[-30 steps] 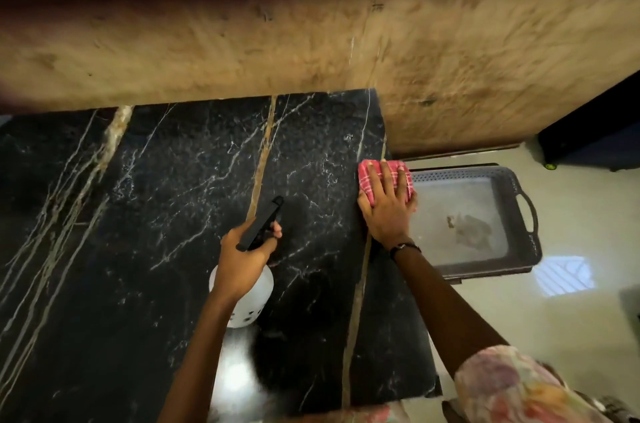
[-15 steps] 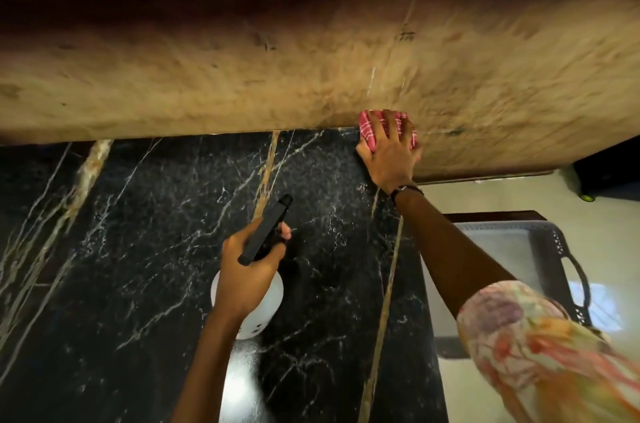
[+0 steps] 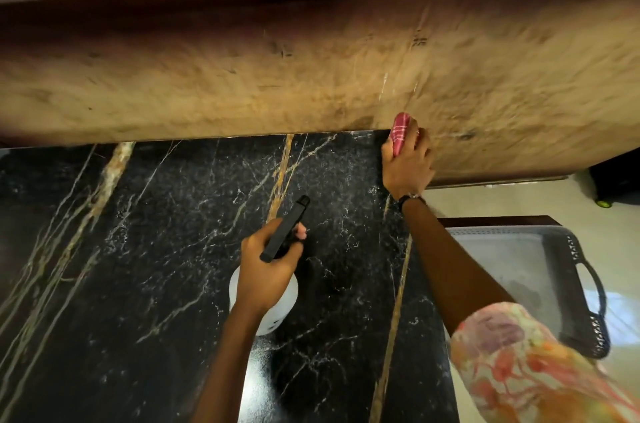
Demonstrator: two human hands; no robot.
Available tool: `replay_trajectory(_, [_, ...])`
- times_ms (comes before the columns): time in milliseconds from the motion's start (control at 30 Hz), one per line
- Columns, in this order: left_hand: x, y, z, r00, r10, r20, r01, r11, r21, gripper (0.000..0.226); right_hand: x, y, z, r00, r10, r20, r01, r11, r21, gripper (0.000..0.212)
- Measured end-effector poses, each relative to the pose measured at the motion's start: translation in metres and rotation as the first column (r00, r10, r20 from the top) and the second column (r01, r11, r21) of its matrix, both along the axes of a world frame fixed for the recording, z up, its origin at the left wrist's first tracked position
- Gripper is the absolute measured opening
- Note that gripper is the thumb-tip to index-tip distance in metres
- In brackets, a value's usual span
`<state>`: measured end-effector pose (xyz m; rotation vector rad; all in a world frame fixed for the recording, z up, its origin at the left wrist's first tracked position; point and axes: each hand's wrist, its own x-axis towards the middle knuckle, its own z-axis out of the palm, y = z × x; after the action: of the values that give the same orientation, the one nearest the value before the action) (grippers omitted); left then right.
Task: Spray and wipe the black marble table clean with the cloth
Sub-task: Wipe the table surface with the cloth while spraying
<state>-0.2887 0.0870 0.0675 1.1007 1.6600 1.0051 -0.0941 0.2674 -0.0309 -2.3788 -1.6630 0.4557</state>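
The black marble table (image 3: pixel 166 249) with white and gold veins fills the lower left of the view. My left hand (image 3: pixel 268 267) grips a white spray bottle (image 3: pixel 277 312) by its black trigger head, held over the middle of the table. My right hand (image 3: pixel 408 163) presses a folded red checked cloth (image 3: pixel 400 133) at the table's far right corner, where it meets the brown stone wall. Most of the cloth is hidden under my fingers.
A brown stone wall (image 3: pixel 311 76) rises along the table's far edge, with a dark ledge above it. To the right, on a low stand, sits a grey plastic tray (image 3: pixel 581 284) with handles. Pale floor tiles (image 3: pixel 502 201) lie beyond the table's right edge.
My right hand slid the cloth along the right edge from mid-table up to the far corner against the wall. The left hand with the bottle stayed over the table's middle.
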Motion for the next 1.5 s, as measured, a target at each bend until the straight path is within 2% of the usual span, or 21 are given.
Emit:
replay_trajectory(100, [-0.002, -0.001, 0.0, 0.999, 0.016, 0.03, -0.016, 1.0, 0.0, 0.033, -0.004, -0.021, -0.004, 0.994, 0.055, 0.092, -0.055, 0.998, 0.002, 0.064])
replay_trajectory(233, [-0.004, 0.0, 0.004, 0.996, 0.001, 0.092, 0.001, 1.0, -0.028, 0.024, -0.016, -0.017, -0.004, 0.986, 0.114, 0.119, -0.113, 0.993, -0.01, 0.062])
replay_trajectory(400, [-0.02, -0.003, 0.003, 0.99, 0.039, 0.139, -0.035, 0.999, -0.035, 0.032, -0.043, -0.008, -0.006, 0.962, 0.257, 0.088, -0.259, 0.966, 0.012, 0.062])
replay_trajectory(567, [-0.054, -0.013, 0.004, 0.988, 0.094, 0.125, -0.089, 0.995, -0.041, 0.028, -0.112, -0.016, -0.001, 0.924, 0.382, 0.018, -0.382, 0.924, 0.024, 0.064])
replay_trajectory(733, [-0.12, -0.029, 0.008, 0.979, 0.173, 0.103, -0.171, 0.985, -0.035, 0.024, -0.198, -0.034, 0.0, 0.902, 0.428, -0.061, -0.426, 0.903, 0.049, 0.075])
replay_trajectory(900, [-0.207, -0.051, 0.01, 0.975, 0.206, 0.08, -0.203, 0.978, -0.041, 0.027, -0.284, -0.055, -0.002, 0.861, 0.507, -0.044, -0.503, 0.861, 0.079, 0.086])
replay_trajectory(1267, [-0.409, -0.114, 0.01, 0.918, 0.39, 0.07, -0.388, 0.921, -0.047, 0.026, -0.494, -0.066, -0.005, 0.776, 0.626, -0.077, -0.609, 0.775, 0.17, 0.077])
replay_trajectory(1500, [-0.497, -0.149, 0.002, 0.866, 0.498, 0.057, -0.496, 0.867, -0.046, 0.028, -0.632, -0.074, -0.011, 0.607, 0.795, -0.011, -0.775, 0.595, 0.213, 0.07])
